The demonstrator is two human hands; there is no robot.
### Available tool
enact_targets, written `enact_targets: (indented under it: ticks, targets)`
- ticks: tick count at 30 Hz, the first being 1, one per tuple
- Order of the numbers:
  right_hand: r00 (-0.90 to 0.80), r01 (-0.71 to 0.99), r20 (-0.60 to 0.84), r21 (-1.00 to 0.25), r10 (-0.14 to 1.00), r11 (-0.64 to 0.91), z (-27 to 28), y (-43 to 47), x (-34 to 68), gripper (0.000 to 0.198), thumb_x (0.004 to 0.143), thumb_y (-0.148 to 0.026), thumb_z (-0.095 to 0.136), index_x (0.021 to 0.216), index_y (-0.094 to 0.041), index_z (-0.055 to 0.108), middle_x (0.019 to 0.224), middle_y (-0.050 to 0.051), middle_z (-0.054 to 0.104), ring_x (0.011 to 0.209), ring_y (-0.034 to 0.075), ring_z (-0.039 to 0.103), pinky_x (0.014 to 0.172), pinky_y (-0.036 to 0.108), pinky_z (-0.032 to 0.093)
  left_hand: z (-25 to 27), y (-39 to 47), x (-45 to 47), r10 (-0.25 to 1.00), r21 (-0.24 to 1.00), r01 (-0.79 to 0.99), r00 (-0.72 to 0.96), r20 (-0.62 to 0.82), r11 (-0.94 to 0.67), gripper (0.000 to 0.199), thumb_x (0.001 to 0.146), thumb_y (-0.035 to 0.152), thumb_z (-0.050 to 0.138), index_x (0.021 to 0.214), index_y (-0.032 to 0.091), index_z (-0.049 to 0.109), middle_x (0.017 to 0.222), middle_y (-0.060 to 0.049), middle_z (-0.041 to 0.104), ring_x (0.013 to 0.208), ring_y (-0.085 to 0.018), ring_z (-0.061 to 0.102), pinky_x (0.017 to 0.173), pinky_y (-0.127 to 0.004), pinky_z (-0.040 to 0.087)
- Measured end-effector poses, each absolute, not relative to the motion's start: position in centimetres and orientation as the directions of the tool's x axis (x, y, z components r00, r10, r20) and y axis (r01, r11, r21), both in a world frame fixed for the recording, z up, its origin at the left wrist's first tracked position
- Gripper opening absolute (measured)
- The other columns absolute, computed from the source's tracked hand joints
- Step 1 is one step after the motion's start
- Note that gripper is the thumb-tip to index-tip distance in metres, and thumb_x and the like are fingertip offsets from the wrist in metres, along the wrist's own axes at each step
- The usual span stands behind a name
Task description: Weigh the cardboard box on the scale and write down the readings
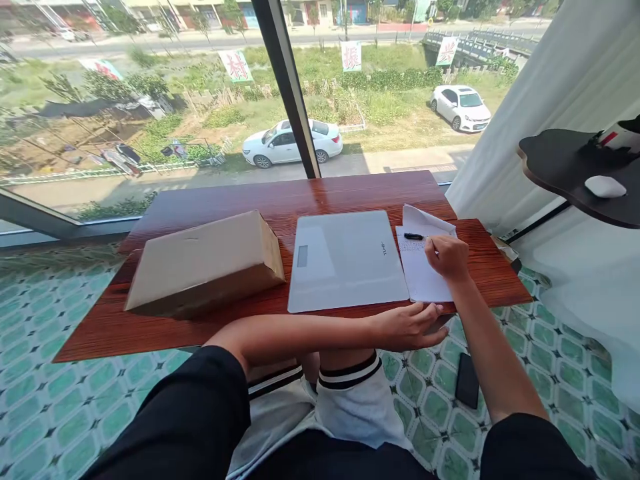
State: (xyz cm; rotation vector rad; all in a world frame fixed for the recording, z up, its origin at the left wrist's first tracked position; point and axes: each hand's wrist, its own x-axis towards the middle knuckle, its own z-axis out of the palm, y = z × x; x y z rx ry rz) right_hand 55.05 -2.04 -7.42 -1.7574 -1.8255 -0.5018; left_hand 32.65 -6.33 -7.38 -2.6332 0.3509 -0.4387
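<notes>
My right hand (447,257) is closed above a white sheet of paper (427,280) with handwriting near its top. A small dark tip, seemingly a pen, shows between its fingers. Just left of that hand, a black pen cap (413,237) lies on the paper. My left hand (410,325) reaches across my lap to the table's front edge, below the paper, its fingers stretched and slightly apart. Beside the paper lies a flat white glass scale (345,263) with a small grey display on its left side.
A closed cardboard box (205,260) stands on the left of the reddish wooden table (220,197). A black phone (467,380) lies on the green tiled floor. At right, a dark shelf (560,157) carries a white mouse-like object (605,187), beside a white curtain (505,127).
</notes>
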Motion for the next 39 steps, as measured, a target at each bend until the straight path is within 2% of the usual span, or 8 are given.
enact_targets:
  ticks: [6,10,14,20,25,29,33,39]
  targets:
    - [0.017,0.994,0.601,-0.097,0.799,0.052,-7.9,-1.9,55.5,0.04,0.092,-0.032,0.037,0.056,-0.016,0.045,0.056,0.004,0.054,0.056,0.013,0.04,0.058,0.03,0.02,-4.5,-5.4,29.7,-0.419,-0.44,-0.285,0.873,0.247,-0.852,0.041,0.096,0.022,0.045,0.136,0.021,0.054,0.14,-0.017,0.057,0.117,-0.021,0.058,0.095,-0.034,0.044]
    - [-0.002,0.995,0.639,-0.073,0.769,0.063,-8.1,-1.9,55.5,0.041,0.092,-0.031,0.037,0.055,-0.016,0.045,0.055,0.004,0.053,0.054,0.013,0.039,0.057,0.03,0.019,-3.1,-4.4,26.2,-0.421,-0.445,-0.282,0.871,0.252,-0.85,0.041,0.095,0.023,0.049,0.136,0.023,0.054,0.133,-0.012,0.061,0.109,-0.018,0.058,0.089,-0.03,0.044]
    - [0.015,0.996,0.614,-0.076,0.789,0.04,-8.1,-1.9,55.4,0.042,0.092,-0.032,0.036,0.054,-0.016,0.045,0.054,0.005,0.052,0.053,0.013,0.038,0.057,0.031,0.019,-3.1,-3.1,22.0,-0.364,-0.456,-0.216,0.892,0.267,-0.863,0.036,0.094,0.028,0.054,0.13,0.026,0.058,0.124,-0.008,0.064,0.1,-0.016,0.056,0.084,-0.028,0.042]
    - [0.019,0.997,0.606,-0.072,0.795,0.031,-8.3,-1.8,55.5,0.04,0.091,-0.031,0.038,0.055,-0.016,0.046,0.057,0.005,0.056,0.055,0.013,0.042,0.057,0.03,0.021,-3.2,-2.3,16.2,-0.193,-0.529,0.072,0.883,0.428,-0.846,0.032,0.087,0.027,0.065,0.119,0.024,0.061,0.102,-0.001,0.066,0.088,-0.012,0.054,0.075,-0.028,0.04]
    - [-0.01,0.998,0.647,-0.037,0.762,0.045,-8.5,-1.8,55.7,0.041,0.091,-0.03,0.04,0.053,-0.016,0.044,0.053,0.004,0.053,0.052,0.012,0.042,0.055,0.029,0.02,-3.1,-2.3,11.8,-0.044,-0.503,0.267,0.851,0.523,-0.822,0.028,0.084,0.021,0.067,0.111,0.024,0.061,0.089,0.001,0.065,0.08,-0.012,0.053,0.076,-0.03,0.04]
    - [-0.039,0.999,0.674,0.003,0.738,0.05,-8.6,-1.8,55.8,0.041,0.091,-0.03,0.041,0.052,-0.016,0.043,0.052,0.003,0.053,0.051,0.013,0.041,0.054,0.029,0.019,-4.0,-2.3,8.1,0.087,-0.44,0.425,0.79,0.607,-0.791,0.036,0.08,0.016,0.066,0.113,0.03,0.06,0.083,0.004,0.066,0.077,-0.011,0.054,0.079,-0.029,0.041]
    - [-0.051,0.999,0.656,0.028,0.753,0.043,-8.5,-1.9,55.7,0.041,0.091,-0.03,0.04,0.052,-0.016,0.044,0.053,0.004,0.054,0.052,0.013,0.042,0.055,0.029,0.019,-5.0,-2.0,4.0,0.195,-0.404,0.596,0.695,0.692,-0.693,0.035,0.074,0.018,0.067,0.106,0.032,0.061,0.081,0.004,0.068,0.078,-0.012,0.058,0.079,-0.03,0.041]
    - [-0.024,1.0,0.58,0.005,0.814,0.026,-8.3,-1.9,55.4,0.042,0.091,-0.031,0.038,0.053,-0.016,0.044,0.054,0.007,0.055,0.053,0.014,0.044,0.056,0.03,0.02,-5.5,-1.4,-1.6,0.313,-0.245,0.871,0.395,0.864,-0.426,0.015,0.073,0.021,0.056,0.088,0.022,0.055,0.077,-0.005,0.06,0.077,-0.02,0.052,0.075,-0.038,0.037]
